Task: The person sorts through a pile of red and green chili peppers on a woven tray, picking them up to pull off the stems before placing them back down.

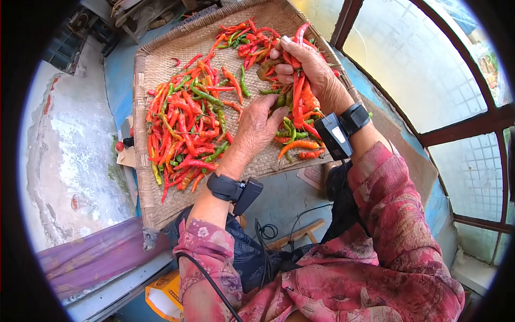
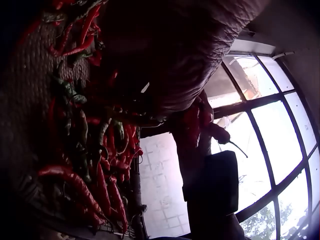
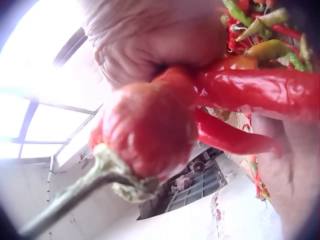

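Several long red chili peppers [image 1: 298, 102] are gripped in my right hand [image 1: 316, 70], over the right part of a woven tray [image 1: 161, 64]. Close up in the right wrist view, a wrinkled red pepper [image 3: 150, 125] with a green stem sticks out below that hand. My left hand [image 1: 257, 126] is just below and left of it, thumb and finger bent around a green chili pepper [image 1: 288, 99]; the fingertips are partly hidden. Red and green peppers [image 2: 100, 195] lie beside the left hand in the dark left wrist view.
A large heap of red, orange and green chilies [image 1: 185, 123] covers the tray's left half. More peppers [image 1: 236, 37] lie at its far side. Framed windows [image 1: 413, 64] stand at the right, a peeling wall [image 1: 75, 145] at the left. Below the tray are cables [image 1: 266, 231] and a wooden stool [image 1: 298, 236].
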`<act>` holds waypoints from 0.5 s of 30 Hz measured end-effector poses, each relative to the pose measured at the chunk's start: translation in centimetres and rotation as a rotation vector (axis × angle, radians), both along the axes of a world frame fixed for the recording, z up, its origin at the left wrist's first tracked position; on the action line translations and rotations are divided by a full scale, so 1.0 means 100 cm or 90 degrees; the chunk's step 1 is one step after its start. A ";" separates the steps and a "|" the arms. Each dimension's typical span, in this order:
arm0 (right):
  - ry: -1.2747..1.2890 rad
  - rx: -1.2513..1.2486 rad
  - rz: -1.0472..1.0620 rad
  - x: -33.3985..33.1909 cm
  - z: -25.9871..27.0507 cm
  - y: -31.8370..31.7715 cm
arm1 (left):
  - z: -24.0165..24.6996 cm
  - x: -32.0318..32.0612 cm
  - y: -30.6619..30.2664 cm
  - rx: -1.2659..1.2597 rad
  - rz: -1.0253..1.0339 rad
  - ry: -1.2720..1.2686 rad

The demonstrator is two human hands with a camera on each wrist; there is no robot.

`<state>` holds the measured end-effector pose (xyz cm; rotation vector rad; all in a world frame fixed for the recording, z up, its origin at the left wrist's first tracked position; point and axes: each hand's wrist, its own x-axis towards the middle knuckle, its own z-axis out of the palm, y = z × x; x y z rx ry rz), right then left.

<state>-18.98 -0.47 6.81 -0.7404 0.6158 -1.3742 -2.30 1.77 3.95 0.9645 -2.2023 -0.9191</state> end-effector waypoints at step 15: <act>-0.163 0.033 -0.127 -0.042 -0.018 -0.015 | 0.008 0.069 -0.052 -0.190 0.350 -0.122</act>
